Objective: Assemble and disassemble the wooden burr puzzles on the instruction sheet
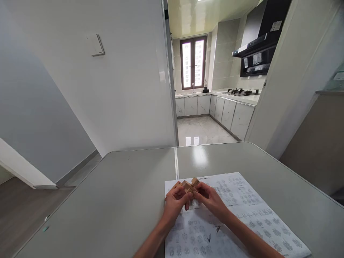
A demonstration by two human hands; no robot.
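Observation:
Both of my hands meet over a printed sheet (pixel 268 222) covered with rows of small drawings. Between them are several small notched wooden puzzle pieces (pixel 187 185), light brown and partly covered by my fingers. My left hand (pixel 175 201) is closed, its thumb and fingers pinching the pieces from the left. From the other side my right hand (pixel 211 199) pinches them too, near an upper block (pixel 195 181). An orange-brown wooden piece (pixel 176 185) shows behind my left fingers; whether it is joined to the others I cannot tell.
The grey-green table (pixel 107 208) has a pale seam (pixel 176 163) running away from me. Beyond its far edge stand a white wall panel (pixel 129 89) and a doorway to a kitchen with cabinets (pixel 225 109). A small green bit (pixel 46 228) lies near the left edge.

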